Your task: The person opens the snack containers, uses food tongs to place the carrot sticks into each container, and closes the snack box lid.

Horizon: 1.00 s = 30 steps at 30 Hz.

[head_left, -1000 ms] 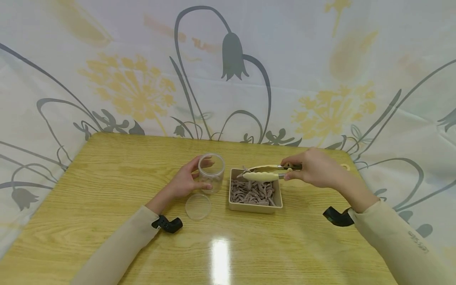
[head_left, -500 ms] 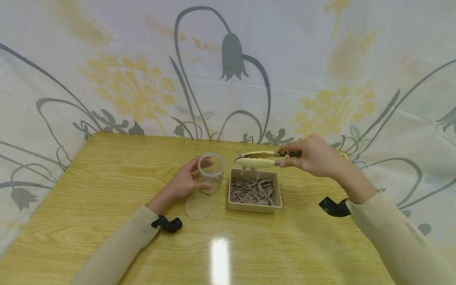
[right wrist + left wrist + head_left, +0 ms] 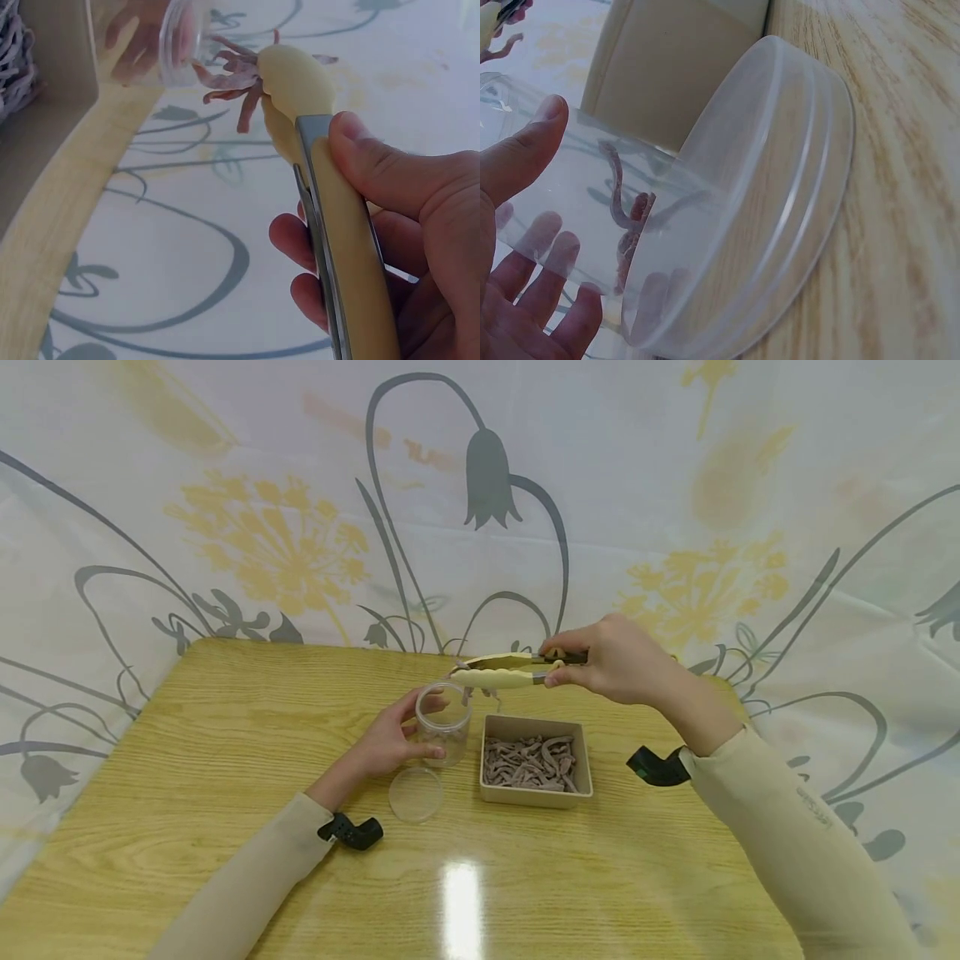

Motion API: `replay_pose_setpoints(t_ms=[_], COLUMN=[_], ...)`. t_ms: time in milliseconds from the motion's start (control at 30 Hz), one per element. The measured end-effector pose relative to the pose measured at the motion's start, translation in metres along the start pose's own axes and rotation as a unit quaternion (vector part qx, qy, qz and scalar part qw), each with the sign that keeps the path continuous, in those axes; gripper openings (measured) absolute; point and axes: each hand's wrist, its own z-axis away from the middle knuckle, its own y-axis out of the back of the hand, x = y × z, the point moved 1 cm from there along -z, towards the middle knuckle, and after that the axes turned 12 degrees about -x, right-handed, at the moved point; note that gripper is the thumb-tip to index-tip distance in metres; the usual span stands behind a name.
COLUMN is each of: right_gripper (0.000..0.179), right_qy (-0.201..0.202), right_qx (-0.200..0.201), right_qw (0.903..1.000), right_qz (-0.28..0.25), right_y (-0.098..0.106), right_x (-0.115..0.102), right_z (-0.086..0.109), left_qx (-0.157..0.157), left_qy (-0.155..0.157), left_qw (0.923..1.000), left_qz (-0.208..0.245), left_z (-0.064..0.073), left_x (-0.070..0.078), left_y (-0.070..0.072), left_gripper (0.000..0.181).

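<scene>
My right hand (image 3: 618, 662) grips yellow-tipped tongs (image 3: 495, 678), whose tips pinch several brownish-grey strips (image 3: 238, 75). The tongs hover above and just right of the open mouth of a clear jar (image 3: 444, 727). Standing on the table, the jar is held round its side by my left hand (image 3: 390, 737), thumb toward the front. A few strips (image 3: 622, 202) lie at the jar's bottom in the left wrist view. To the jar's right is a beige rectangular box (image 3: 536, 797) with many more strips (image 3: 528, 762) in it.
A clear round lid (image 3: 416, 794) lies on the wooden table (image 3: 315, 893), just in front of the jar. Behind the table hangs a flower-patterned cloth (image 3: 300, 510). A black camera mount sits on each wrist.
My right hand has lifted the tongs with strips out of the box and carried them left and up to the jar's mouth. The left hand and jar have stayed put.
</scene>
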Motion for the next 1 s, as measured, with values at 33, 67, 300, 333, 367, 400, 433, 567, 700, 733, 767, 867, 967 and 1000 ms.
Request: replay_pose_setpoints(t_ms=[33,67,300,333,367,400,433,567,700,733,767,867,967,1000], right_gripper=[0.028,0.029,0.032,0.032,0.032,0.032,0.032,0.034,0.036,0.036,0.036,0.034,0.032,0.032], right_qy=[0.003,0.006,0.019,0.018,0.017,0.017,0.017,0.027,0.044,0.044,0.044,0.041,0.035,0.034], right_qx=[0.0,0.001,0.024,0.029,0.035,0.04,0.046,0.061,0.067,0.066,0.064,0.056,0.043,0.04], right_qw=[1.0,1.0,0.9992,0.9991,0.9989,0.9987,0.9985,0.9976,0.9968,0.9968,0.9969,0.9976,0.9984,0.9985], right_qz=[-0.002,-0.007,-0.025,-0.024,-0.025,-0.025,-0.024,-0.017,-0.005,-0.002,0.001,0.006,0.012,0.014], right_y=[-0.001,-0.002,-0.016,-0.019,-0.022,-0.024,-0.028,-0.04,-0.051,-0.053,-0.055,-0.058,-0.059,-0.059], right_x=[-0.001,-0.002,-0.006,-0.006,-0.007,-0.008,-0.008,-0.009,-0.007,-0.006,-0.005,-0.002,0.0,0.0], right_z=[-0.003,-0.007,-0.022,-0.023,-0.024,-0.024,-0.025,-0.024,-0.019,-0.017,-0.015,-0.011,-0.009,-0.009], left_qx=[0.0,0.001,-0.002,-0.002,-0.003,-0.003,-0.003,-0.004,-0.001,-0.001,-0.001,-0.002,-0.001,0.0], left_qy=[0.001,0.001,0.001,0.001,0.0,-0.001,0.0,0.002,0.018,0.022,0.026,0.027,0.021,0.018], left_qw=[1.0,1.0,1.0,1.0,1.0,1.0,1.0,1.0,0.9998,0.9998,0.9997,0.9996,0.9998,0.9998], left_qz=[0.0,-0.001,0.001,0.0,-0.005,-0.007,-0.008,-0.008,-0.001,-0.001,-0.001,0.001,0.0,-0.001], left_z=[0.0,0.0,0.001,0.001,0.001,0.001,0.001,0.001,0.001,0.001,0.001,0.002,0.002,0.002], left_x=[0.0,0.001,0.001,0.001,0.002,0.002,0.002,0.002,0.003,0.003,0.002,0.002,0.001,0.001], left_y=[0.0,0.0,0.0,0.0,0.0,0.0,0.0,0.0,0.0,0.0,0.0,0.0,0.0,0.0], left_gripper=[0.084,0.084,0.084,0.085,0.085,0.084,0.084,0.081,0.088,0.089,0.091,0.093,0.09,0.09])
